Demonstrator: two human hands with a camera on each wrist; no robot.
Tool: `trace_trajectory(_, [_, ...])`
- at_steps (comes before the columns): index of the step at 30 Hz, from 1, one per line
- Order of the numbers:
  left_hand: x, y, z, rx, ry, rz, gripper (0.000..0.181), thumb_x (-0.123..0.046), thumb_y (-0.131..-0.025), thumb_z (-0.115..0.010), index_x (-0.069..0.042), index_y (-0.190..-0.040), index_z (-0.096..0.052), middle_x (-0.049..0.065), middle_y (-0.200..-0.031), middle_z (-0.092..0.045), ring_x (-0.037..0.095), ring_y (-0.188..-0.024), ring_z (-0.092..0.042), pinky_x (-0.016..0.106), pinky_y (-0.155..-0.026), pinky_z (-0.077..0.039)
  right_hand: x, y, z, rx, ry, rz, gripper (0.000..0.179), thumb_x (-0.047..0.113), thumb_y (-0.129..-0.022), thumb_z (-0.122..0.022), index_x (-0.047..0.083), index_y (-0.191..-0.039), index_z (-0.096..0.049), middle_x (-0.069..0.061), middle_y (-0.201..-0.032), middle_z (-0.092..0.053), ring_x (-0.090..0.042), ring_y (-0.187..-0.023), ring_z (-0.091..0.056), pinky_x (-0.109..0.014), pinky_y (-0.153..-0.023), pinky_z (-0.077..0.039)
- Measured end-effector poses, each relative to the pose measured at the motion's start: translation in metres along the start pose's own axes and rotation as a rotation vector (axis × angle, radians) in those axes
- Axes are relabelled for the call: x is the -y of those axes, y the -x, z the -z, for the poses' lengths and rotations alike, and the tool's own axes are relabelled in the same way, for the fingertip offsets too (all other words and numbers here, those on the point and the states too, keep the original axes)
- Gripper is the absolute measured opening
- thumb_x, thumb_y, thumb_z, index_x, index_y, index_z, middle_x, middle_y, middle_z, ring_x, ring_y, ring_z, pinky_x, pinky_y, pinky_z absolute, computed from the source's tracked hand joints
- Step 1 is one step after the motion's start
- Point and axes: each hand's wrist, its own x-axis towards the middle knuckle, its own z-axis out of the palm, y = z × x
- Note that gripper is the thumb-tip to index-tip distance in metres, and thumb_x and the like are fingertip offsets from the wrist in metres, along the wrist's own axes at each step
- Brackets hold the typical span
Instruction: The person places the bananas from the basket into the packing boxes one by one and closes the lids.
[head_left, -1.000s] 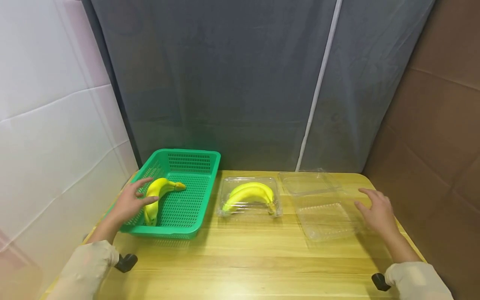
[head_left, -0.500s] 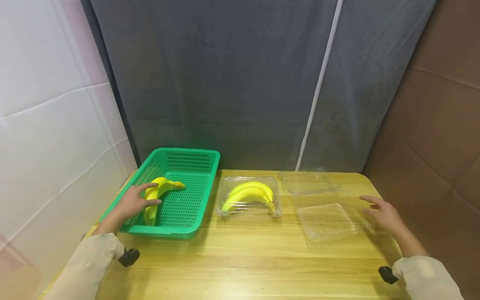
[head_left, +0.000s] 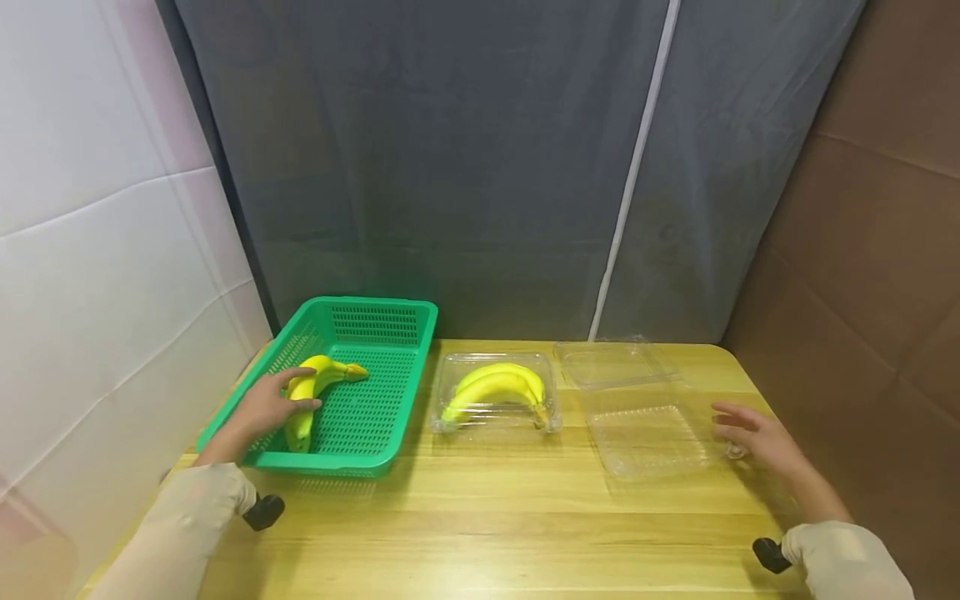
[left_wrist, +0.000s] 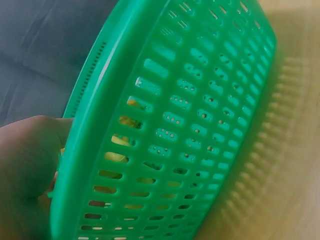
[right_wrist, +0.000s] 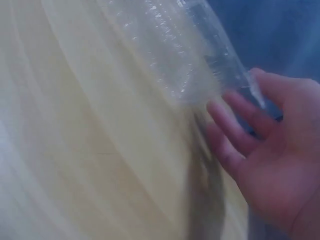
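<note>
In the head view, two yellow bananas (head_left: 303,425) lie in the green basket (head_left: 411,392). My left hand (head_left: 262,410) reaches over its left rim, with thumb and index finger extended across the bananas. The basket's wall hides most of that hand's fingers in the left wrist view. My right hand (head_left: 761,435) is at the right edge of an open clear clamshell container (head_left: 652,442). In the right wrist view, its thumb and loosely bent fingers (right_wrist: 227,122) are around the container's edge (right_wrist: 235,60), spread apart.
Between basket and open container stands a closed clear clamshell (head_left: 495,417) with two bananas inside. The open container's lid (head_left: 618,367) reaches the back edge of the wooden table (head_left: 510,517). A grey curtain (head_left: 450,167) hangs behind; panels stand at both sides.
My left hand has moved slightly right over the bananas, narrowing the gap between thumb and index finger. The right hand has lowered to the clear container's edge. Bananas and containers stay in place.
</note>
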Motion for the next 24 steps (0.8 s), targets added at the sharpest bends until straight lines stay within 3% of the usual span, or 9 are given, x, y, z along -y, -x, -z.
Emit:
trace_trajectory(6, [-0.002,-0.001,-0.002,-0.015,-0.008,0.029,0.062,-0.027,-0.087,-0.074,0.004,-0.135,-0.049,0.043,-0.131,-0.042,0.061,-0.116,-0.04,0.068,-0.088,-0.039,-0.016,0.004,-0.013,0.103,-0.304,0.095,0.05,0.012,-0.105,-0.042,-0.001,-0.151,-0.025,0.013,-0.122,-0.061,-0.009,-0.103,-0.062,-0.031,-0.071,-0.055])
trace_trajectory(15, [-0.006,-0.001,-0.002,-0.028,0.019,0.043,0.061,-0.021,-0.085,-0.076,0.003,-0.134,-0.051,0.044,-0.127,-0.044,0.059,-0.113,-0.044,0.064,-0.084,-0.043,-0.015,0.004,-0.033,0.159,-0.513,0.148,0.046,0.004,-0.105,-0.037,0.004,-0.151,-0.03,0.002,-0.125,-0.061,-0.015,-0.107,-0.061,-0.029,-0.077,-0.055])
trace_trajectory(24, [-0.011,0.002,0.002,-0.026,0.019,0.045,0.054,-0.012,-0.084,-0.074,0.003,-0.132,-0.053,0.045,-0.123,-0.047,0.059,-0.109,-0.047,0.062,-0.08,-0.045,-0.008,0.003,-0.04,0.249,-0.517,0.146,0.048,0.006,-0.106,-0.032,0.0,-0.153,-0.019,-0.001,-0.129,-0.057,-0.018,-0.113,-0.06,-0.035,-0.085,-0.054])
